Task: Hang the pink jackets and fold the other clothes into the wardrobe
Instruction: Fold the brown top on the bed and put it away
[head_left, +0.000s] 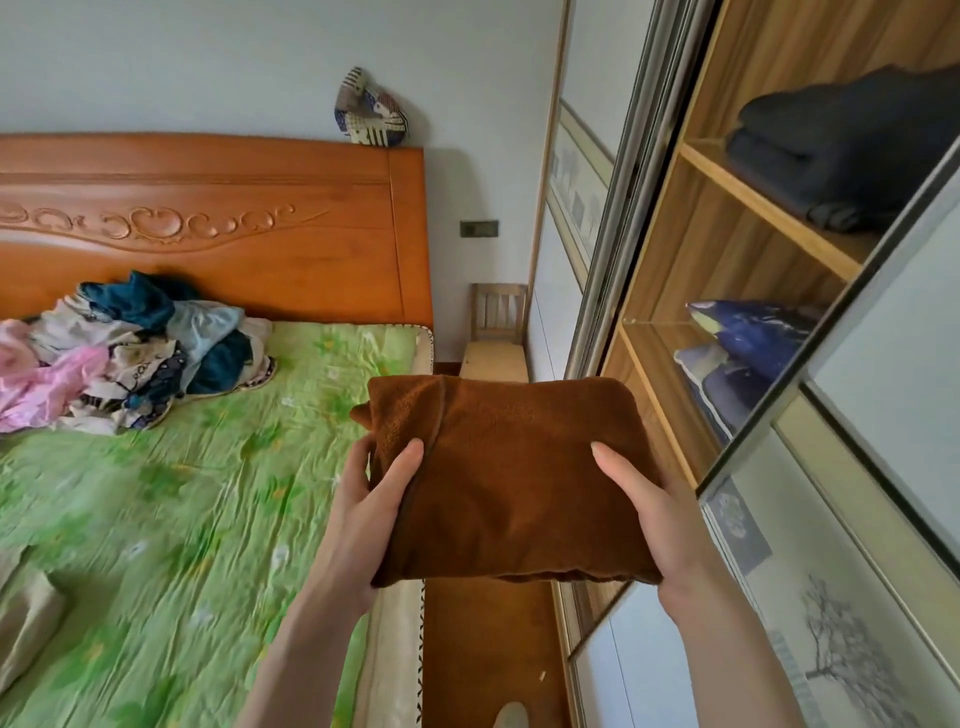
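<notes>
Squarely folded fuzzy brown garment (511, 480), both hands' grip (371, 512) (657, 517)

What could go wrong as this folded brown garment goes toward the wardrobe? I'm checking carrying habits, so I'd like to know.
1. The folded brown garment is gripped only at its side edges by the left hand and right hand; its middle could sag and unfold.
2. The wardrobe shelves already hold a dark folded garment and blue bedding, so sliding it in may disturb them.
3. The sliding door frame crosses the opening and could snag it.
</notes>
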